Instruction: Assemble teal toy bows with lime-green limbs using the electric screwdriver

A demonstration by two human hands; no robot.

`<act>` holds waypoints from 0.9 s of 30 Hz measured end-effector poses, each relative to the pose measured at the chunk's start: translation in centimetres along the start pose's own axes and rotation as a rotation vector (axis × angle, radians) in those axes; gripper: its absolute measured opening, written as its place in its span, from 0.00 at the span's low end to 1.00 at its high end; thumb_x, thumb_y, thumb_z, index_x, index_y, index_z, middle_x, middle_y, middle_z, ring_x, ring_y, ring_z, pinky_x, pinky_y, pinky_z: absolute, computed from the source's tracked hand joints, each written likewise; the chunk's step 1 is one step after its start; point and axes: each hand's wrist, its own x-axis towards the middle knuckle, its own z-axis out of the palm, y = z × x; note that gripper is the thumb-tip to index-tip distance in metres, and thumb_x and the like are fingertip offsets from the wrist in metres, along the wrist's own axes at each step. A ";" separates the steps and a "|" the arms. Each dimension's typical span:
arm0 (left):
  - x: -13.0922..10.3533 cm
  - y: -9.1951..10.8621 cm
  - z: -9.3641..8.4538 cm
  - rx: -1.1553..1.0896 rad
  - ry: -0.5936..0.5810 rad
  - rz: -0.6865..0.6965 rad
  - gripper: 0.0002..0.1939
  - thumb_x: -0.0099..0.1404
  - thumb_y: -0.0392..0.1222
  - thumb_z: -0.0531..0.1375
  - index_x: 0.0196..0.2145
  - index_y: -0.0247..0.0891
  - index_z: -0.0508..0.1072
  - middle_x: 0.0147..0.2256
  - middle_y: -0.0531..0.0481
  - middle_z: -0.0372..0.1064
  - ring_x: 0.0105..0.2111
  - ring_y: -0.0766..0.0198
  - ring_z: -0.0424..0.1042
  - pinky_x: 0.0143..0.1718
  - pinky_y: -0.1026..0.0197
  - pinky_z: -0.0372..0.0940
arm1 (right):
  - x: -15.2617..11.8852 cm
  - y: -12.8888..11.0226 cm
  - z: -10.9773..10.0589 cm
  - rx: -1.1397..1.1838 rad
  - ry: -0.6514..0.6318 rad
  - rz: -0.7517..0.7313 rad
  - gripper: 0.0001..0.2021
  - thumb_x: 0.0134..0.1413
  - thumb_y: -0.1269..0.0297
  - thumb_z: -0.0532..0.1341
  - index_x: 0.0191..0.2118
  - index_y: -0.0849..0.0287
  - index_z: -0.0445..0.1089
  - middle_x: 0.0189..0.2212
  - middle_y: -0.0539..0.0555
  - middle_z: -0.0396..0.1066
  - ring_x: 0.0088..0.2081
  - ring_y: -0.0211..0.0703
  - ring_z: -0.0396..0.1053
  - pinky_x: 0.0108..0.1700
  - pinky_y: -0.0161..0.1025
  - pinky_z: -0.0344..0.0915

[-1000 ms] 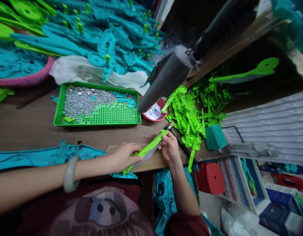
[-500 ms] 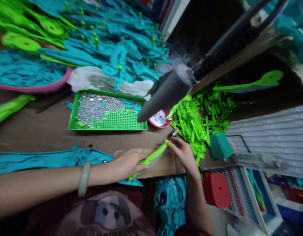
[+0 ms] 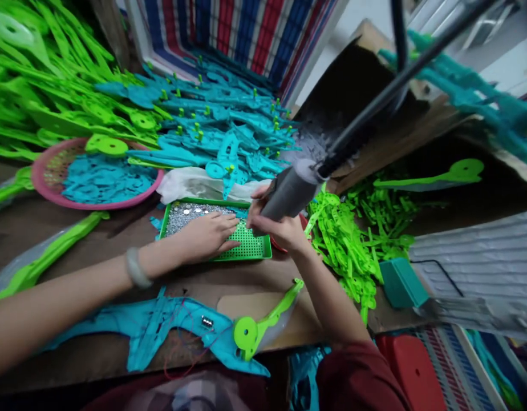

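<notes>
My right hand (image 3: 289, 231) is wrapped round the lower end of a grey electric screwdriver (image 3: 295, 188) that hangs from above. My left hand (image 3: 210, 234) reaches over a green perforated tray (image 3: 257, 248), fingers stretched out above the small silver screws (image 3: 180, 217); I see nothing held in it. On the table edge below lies a blue plastic shell (image 3: 152, 317) with thin wires and a small metal piece on it. A lime-green plastic part (image 3: 274, 314) with a round end rests across the shell's right end, held by neither hand.
A pink basket (image 3: 49, 194) of blue pieces stands at left. Behind it are heaps of lime-green parts (image 3: 45, 108) and blue shells (image 3: 242, 142). More green pieces (image 3: 344, 245) pile up at right, beside a teal box (image 3: 402, 282). A red stool (image 3: 411, 371) is below.
Both hands have left the green part, which now lies on the blue shell. My left hand moved up to the screw tray; my right hand took hold of the screwdriver. The view has shifted.
</notes>
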 end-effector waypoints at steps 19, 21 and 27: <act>-7.4 17.2 3.6 -0.031 0.210 0.086 0.20 0.73 0.44 0.52 0.54 0.38 0.77 0.58 0.48 0.71 0.59 0.54 0.67 0.60 0.52 0.60 | 1.2 7.5 3.0 0.151 0.461 -0.143 0.15 0.55 0.57 0.64 0.45 0.51 0.62 0.19 0.40 0.64 0.19 0.35 0.65 0.25 0.38 0.66; -7.5 17.4 3.6 -0.018 0.234 0.101 0.19 0.73 0.41 0.51 0.54 0.38 0.78 0.57 0.47 0.72 0.57 0.54 0.68 0.59 0.52 0.60 | 1.3 7.7 3.2 0.140 0.481 -0.145 0.14 0.56 0.58 0.65 0.45 0.51 0.62 0.19 0.40 0.65 0.19 0.34 0.65 0.25 0.37 0.65; -7.8 18.0 5.1 -0.006 0.326 0.068 0.22 0.68 0.39 0.55 0.56 0.31 0.75 0.59 0.41 0.70 0.60 0.50 0.67 0.64 0.50 0.57 | 2.0 7.1 4.3 0.043 0.602 -0.125 0.17 0.55 0.52 0.65 0.44 0.52 0.62 0.18 0.40 0.65 0.19 0.36 0.67 0.27 0.38 0.66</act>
